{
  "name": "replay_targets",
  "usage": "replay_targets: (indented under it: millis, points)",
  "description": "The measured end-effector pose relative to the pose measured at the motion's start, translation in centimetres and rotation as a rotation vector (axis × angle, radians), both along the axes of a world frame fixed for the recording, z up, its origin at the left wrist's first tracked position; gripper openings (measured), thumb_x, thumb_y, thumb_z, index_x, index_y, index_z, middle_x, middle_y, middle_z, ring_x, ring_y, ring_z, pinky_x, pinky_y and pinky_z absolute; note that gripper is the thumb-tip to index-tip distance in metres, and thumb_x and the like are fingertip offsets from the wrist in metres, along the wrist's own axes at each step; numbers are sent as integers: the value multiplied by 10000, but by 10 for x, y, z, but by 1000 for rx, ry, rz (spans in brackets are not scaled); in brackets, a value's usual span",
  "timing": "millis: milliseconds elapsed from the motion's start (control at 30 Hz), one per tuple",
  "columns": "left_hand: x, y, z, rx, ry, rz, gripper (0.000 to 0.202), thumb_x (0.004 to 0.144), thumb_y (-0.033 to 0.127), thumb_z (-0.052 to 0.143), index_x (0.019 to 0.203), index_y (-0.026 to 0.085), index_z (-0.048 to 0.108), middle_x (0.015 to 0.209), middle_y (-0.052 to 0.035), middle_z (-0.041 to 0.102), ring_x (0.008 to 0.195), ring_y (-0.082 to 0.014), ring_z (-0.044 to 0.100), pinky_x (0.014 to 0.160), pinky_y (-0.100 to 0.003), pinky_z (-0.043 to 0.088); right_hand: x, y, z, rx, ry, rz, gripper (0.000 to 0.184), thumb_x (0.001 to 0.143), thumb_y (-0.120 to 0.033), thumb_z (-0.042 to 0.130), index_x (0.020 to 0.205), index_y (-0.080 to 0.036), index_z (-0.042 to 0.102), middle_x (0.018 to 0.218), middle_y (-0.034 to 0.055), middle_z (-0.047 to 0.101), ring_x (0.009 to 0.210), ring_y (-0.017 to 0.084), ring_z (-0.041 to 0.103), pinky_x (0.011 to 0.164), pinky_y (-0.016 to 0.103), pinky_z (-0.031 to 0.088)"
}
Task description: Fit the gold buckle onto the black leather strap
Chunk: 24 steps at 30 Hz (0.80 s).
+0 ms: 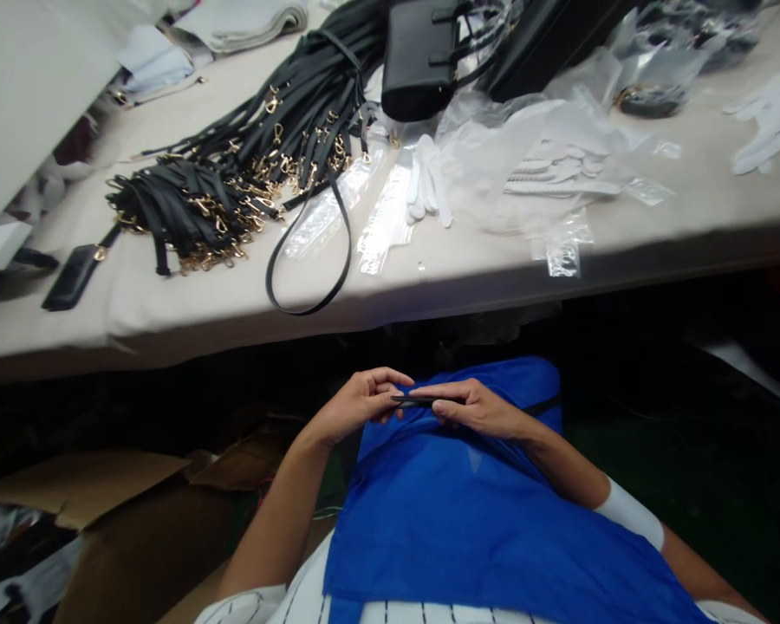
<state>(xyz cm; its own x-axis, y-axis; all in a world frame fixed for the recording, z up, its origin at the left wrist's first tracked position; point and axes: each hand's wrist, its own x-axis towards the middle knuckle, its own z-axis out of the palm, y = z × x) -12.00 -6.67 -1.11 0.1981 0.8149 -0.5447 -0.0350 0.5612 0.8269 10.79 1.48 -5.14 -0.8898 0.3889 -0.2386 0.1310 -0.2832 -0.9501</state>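
Note:
Over the lap, above a blue apron (442, 511), my two hands share a thin flat black piece (419, 400), seen edge-on. My left hand (369, 397) pinches its left end between thumb and fingers. Flat along its top lie the fingers of my right hand (473, 409), with the thumb underneath. What kind of piece it is, I cannot make out. A dark band (542, 406) shows beyond the right wrist; whether it joins the piece is unclear.
On the cloth-covered table (390, 299) lie bundled black straps (279, 143) with gold clasps, a looped strap (347, 251), a black handbag (416, 65), a black tag (71, 277), plastic sleeves (386, 217) and white gloves (562, 169). An open cardboard box (136, 537) stands lower left.

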Motion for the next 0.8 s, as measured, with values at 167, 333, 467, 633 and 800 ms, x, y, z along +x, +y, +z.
replay_targets:
  millis: [167, 333, 467, 633, 800]
  points:
    - [-35, -15, 6, 39, 96, -2, 344, 820, 408, 655, 1026, 137, 704, 700, -30, 625, 639, -120, 545, 612, -221, 406, 16, 14, -10, -54, -117, -319, 512, 866, -498, 637, 1250, -159, 641, 572, -37, 409, 518, 97, 334, 465, 226, 256]
    - [-51, -38, 8, -47, 151, 38, 313, 811, 380, 666, 1018, 152, 725, 812, -67, 700, 664, -126, 568, 597, -215, 402, 38, 25, -28, -72, -207, -450, 540, 802, -505, 710, 1213, -159, 668, 610, -13, 462, 548, 109, 376, 469, 238, 277]
    - [-48, -42, 4, -3, 86, 17, 373, 762, 274, 702, 1123, 179, 701, 1008, -84, 716, 841, -175, 619, 746, -258, 452, 45, 26, -38, -30, -245, -522, 519, 792, -529, 700, 1165, -168, 701, 578, -10, 488, 525, 117, 406, 484, 256, 340]
    - [-37, -33, 12, 6, 305, 151, 302, 723, 190, 670, 1010, 137, 743, 790, -58, 719, 716, -158, 618, 726, -269, 470, 49, 21, -33, 290, -364, -208, 467, 763, -548, 698, 1106, -234, 738, 1021, 99, 712, 1015, 312, 621, 937, 421, 476]
    - [-1, -26, 48, 92, 103, -54, 318, 742, 278, 671, 1022, 142, 733, 751, -21, 693, 697, -168, 656, 689, -269, 531, 9, -5, -3, 474, -206, 6, 513, 733, -566, 706, 1227, -456, 621, 1089, 5, 706, 1108, 348, 613, 853, 446, 573]
